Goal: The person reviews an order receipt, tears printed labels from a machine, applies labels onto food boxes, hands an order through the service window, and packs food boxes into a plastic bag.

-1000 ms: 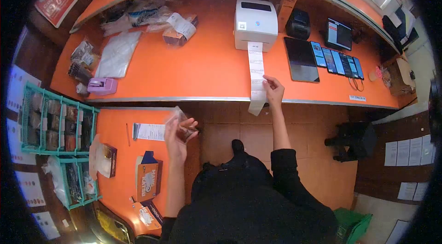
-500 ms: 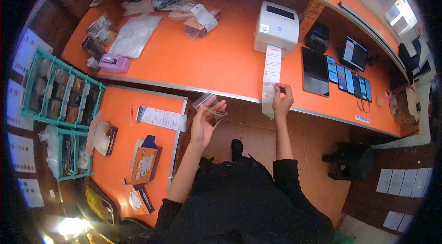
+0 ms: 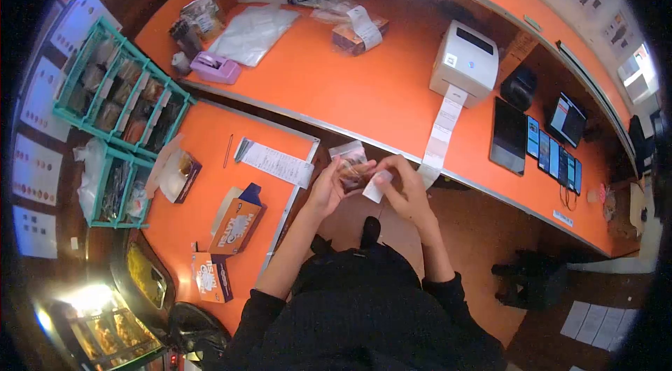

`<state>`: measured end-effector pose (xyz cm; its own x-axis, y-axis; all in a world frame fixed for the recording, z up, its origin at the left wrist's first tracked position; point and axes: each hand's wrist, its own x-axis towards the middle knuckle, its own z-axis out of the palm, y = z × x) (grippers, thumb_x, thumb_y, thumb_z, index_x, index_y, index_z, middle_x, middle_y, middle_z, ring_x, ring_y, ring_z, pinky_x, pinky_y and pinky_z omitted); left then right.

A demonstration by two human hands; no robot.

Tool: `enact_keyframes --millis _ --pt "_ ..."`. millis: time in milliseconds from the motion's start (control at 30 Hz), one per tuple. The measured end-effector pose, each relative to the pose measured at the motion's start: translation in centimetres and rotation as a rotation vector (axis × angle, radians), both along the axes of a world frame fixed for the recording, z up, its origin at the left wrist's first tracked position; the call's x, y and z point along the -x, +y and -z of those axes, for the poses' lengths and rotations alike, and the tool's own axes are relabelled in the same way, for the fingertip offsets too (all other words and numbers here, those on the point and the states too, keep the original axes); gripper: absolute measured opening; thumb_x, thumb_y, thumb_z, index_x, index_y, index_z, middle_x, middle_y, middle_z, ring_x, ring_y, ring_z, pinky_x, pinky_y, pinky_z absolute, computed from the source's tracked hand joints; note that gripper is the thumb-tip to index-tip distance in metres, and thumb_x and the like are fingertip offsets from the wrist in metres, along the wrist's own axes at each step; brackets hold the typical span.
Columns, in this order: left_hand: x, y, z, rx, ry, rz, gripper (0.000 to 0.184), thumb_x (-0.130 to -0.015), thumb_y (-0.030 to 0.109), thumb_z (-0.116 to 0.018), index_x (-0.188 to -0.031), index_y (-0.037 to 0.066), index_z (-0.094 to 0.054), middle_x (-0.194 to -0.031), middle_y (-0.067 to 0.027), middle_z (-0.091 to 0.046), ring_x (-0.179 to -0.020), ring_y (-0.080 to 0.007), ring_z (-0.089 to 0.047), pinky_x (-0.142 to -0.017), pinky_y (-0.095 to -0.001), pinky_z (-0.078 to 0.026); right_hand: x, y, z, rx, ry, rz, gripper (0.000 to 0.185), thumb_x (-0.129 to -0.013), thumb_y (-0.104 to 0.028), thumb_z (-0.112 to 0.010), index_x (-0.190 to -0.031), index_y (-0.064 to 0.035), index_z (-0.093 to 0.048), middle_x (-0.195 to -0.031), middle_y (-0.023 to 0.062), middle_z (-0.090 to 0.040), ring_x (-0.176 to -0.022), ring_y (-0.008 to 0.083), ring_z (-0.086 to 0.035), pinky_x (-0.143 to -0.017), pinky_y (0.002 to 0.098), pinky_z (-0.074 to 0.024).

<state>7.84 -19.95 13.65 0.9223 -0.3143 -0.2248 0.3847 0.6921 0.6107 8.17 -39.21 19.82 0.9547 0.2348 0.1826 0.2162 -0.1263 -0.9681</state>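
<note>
My left hand (image 3: 327, 189) holds a small clear zip bag (image 3: 350, 164) with something brown in it, just off the counter edge. Close on its right, my right hand (image 3: 408, 192) pinches a small white label (image 3: 376, 187) beside the bag. A strip of printed labels (image 3: 442, 130) hangs from the white label printer (image 3: 465, 63) and over the counter's front edge. On the side table lies a long printed receipt (image 3: 276, 163).
An open orange box (image 3: 239, 222) and a smaller one (image 3: 211, 277) stand on the side table, near teal baskets (image 3: 147, 150). The upper counter (image 3: 308, 84) bears a purple tape dispenser (image 3: 215, 68), a black tablet (image 3: 508, 136) and several phones. A black stool (image 3: 530, 278) is at right.
My right hand has left the printer strip and come left to the bag, now with a separate label. The view has turned, shifting the counter to the right.
</note>
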Motion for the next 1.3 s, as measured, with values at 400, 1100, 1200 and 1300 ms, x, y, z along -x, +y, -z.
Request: enact_keyframes --millis 400,1100,1200,1300 --pt "3.4 4.4 -0.9 -0.18 -0.098 0.199 0.058 -0.088 0.013 -0.069 -0.138 0.009 -0.041 -0.133 -0.0081 -0.048 -0.127 -0.0221 -0.048 -0.094 -0.044 -0.055 -1.5 6.3 -0.7 0.365 -0.557 -0.163 0.045 -0.07 -0.014 -0.076 -0.113 -0.0061 -0.062 -0.097 0.007 -0.061 -0.097 0.0265 -0.055 -0.084 0.0382 -0.0439" --pt "18.4 17.4 8.2 -0.506 0.36 0.133 0.049 -0.103 0.039 -0.041 -0.137 0.004 -0.043 -0.127 -0.0163 -0.059 -0.118 -0.0248 -0.057 -0.09 -0.043 -0.054 -4.8 23.5 18.6 0.108 0.565 -0.67 0.019 -0.082 -0.01 -0.074 -0.087 -0.0052 -0.057 -0.074 0.0058 -0.068 -0.07 0.0141 -0.063 -0.058 0.0297 -0.0472" --pt "18.5 22.6 -1.4 -0.533 -0.014 0.389 0.052 -0.102 0.043 -0.04 -0.134 0.003 -0.05 -0.115 -0.0163 -0.067 -0.11 -0.0242 -0.062 -0.09 -0.036 -0.053 -5.8 25.6 22.6 0.241 -0.091 -0.462 0.024 -0.08 -0.012 -0.076 -0.095 -0.0061 -0.058 -0.075 0.0079 -0.068 -0.07 0.0188 -0.066 -0.056 0.0308 -0.0476" --pt "15.6 31.4 -4.3 -0.722 -0.131 0.098 0.044 -0.098 0.037 -0.051 -0.118 0.0 -0.063 -0.108 -0.0129 -0.069 -0.095 -0.0201 -0.067 -0.084 -0.0325 -0.054 -5.5 25.6 20.6 0.481 -0.333 -0.284 0.029 -0.078 -0.015 -0.076 -0.102 -0.0076 -0.061 -0.092 0.0132 -0.064 -0.082 0.0282 -0.063 -0.068 0.0361 -0.0491"
